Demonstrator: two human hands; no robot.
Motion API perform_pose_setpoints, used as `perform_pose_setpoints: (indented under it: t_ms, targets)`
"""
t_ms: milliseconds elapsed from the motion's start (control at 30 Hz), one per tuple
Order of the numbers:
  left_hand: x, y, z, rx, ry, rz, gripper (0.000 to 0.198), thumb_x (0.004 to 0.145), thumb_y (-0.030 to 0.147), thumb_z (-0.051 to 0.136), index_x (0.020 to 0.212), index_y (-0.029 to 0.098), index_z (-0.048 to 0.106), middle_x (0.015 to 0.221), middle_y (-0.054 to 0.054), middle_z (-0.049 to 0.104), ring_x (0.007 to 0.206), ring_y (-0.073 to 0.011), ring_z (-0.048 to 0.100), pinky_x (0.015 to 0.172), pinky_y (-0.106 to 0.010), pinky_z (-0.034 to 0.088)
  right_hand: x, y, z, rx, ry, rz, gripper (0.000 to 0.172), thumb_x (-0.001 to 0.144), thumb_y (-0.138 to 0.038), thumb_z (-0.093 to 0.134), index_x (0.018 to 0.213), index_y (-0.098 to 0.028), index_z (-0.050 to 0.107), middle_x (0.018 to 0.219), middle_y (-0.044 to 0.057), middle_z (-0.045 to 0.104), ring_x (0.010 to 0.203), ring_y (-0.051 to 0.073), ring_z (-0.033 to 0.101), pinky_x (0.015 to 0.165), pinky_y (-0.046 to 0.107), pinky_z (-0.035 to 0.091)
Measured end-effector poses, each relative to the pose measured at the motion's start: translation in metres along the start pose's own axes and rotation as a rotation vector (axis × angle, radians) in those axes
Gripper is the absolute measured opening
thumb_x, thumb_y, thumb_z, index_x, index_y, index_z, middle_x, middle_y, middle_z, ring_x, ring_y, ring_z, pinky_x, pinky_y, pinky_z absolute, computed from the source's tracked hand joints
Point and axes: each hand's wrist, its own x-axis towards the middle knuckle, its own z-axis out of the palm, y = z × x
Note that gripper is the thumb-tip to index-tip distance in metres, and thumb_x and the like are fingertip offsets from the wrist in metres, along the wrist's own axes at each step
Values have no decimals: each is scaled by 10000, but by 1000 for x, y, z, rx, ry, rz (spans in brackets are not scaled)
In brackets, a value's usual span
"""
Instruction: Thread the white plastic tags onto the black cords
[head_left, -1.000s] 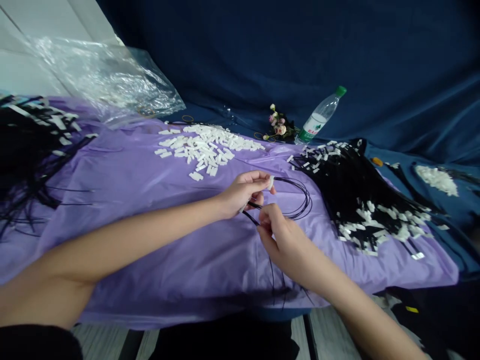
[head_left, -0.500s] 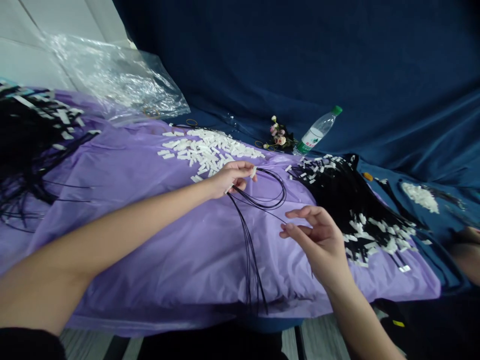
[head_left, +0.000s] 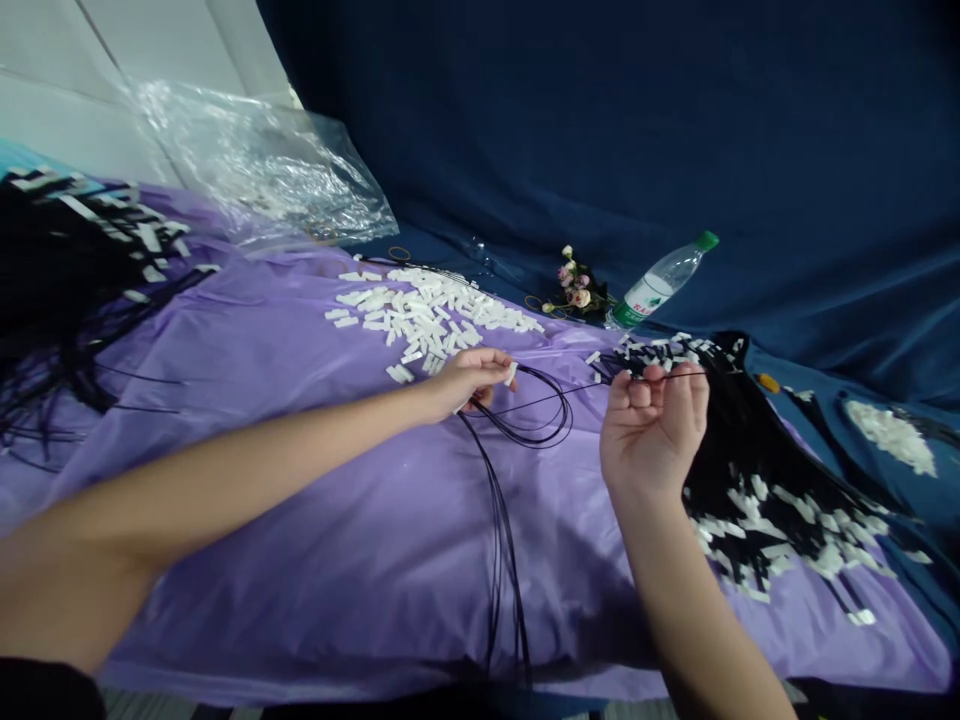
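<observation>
My left hand (head_left: 476, 383) is closed around a looped bundle of thin black cables (head_left: 553, 432) with small white connectors (head_left: 511, 374). Loose lengths of the bundle hang down below that hand over the purple cloth (head_left: 360, 540). My right hand (head_left: 656, 420) is raised to the right, palm turned up, fingers pinched on one thin black strand that runs across from the loop. The strand's tip sticks out past those fingers to the right. Behind my left hand lies a spread pile of white connector pieces (head_left: 431, 315).
Black cables with white ends are heaped at the right (head_left: 739, 440) and the far left (head_left: 52, 270). At the back are a clear plastic bag (head_left: 262, 170), artificial flowers (head_left: 576, 285) and a green-capped bottle (head_left: 660, 282). More white pieces (head_left: 892, 435) lie at far right.
My right hand has moved up and rightward, turned palm up and drawn the strand out from the loop. My left hand still grips the bundle. The view has shifted slightly.
</observation>
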Motion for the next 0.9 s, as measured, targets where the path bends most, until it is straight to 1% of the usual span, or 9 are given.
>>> perform_pose_setpoints:
  t_ms: [100,200,267,367,467,600,700,800,900]
  targets:
    - [0,-3,2,14,23,-10,137,814,255,592,917,171,557,845,-29,651,403,-33,428,330,-192,199,3,12,-1,-48,-11,-121,138,785,-160,633,861,-238,548,714,-76,641,632,54,635,777,256,551]
    - [0,-2,2,23,43,-34,133,816,269,599,899,177,552,846,-22,650,403,-25,419,329,-189,180,0,19,-9,-75,-44,-139,183,768,-115,612,904,-224,557,824,-34,686,771,84,675,886,328,527]
    - [-1,0,2,35,49,-54,141,817,285,604,898,182,552,854,-19,650,404,-20,417,330,-189,167,-3,20,-13,-109,-40,-154,183,789,-123,614,926,-226,551,860,-28,692,812,92,679,890,337,523]
    - [-2,2,5,63,52,-77,159,819,311,607,905,188,554,859,-20,649,404,-18,413,327,-192,144,-4,15,-17,-181,-12,-195,154,828,-169,622,924,-243,528,803,-53,682,671,79,657,697,265,551]
    - [-2,4,7,89,71,-96,186,815,335,613,912,190,547,863,-23,652,404,-15,410,329,-191,139,-1,8,-20,-226,5,-197,237,792,-169,673,953,-251,520,755,-59,673,618,80,630,479,163,448]
    - [-2,4,12,81,102,-127,199,808,331,614,934,194,542,905,-25,652,397,-12,399,325,-189,139,2,2,-23,-223,0,-164,359,722,-117,724,1006,-238,541,671,-84,661,705,80,654,652,198,528]
    - [-2,1,14,73,121,-146,208,794,318,625,951,200,562,818,-3,615,395,-20,405,325,-189,148,-2,4,-25,-317,-106,-141,436,702,-93,729,1062,-253,544,746,-74,701,648,87,657,637,223,554]
    - [-3,-1,17,58,133,-164,222,779,339,643,940,206,566,609,50,480,385,-41,398,334,-184,165,-10,9,-27,-553,-290,-91,462,704,-101,727,1095,-249,532,795,-41,718,643,112,673,587,225,557]
    - [-5,1,20,7,117,-175,199,785,338,633,894,194,551,601,59,441,377,-35,380,336,-179,161,-16,14,-30,-845,-472,-85,427,746,-135,677,1119,-243,499,796,-26,713,644,129,680,609,254,560]
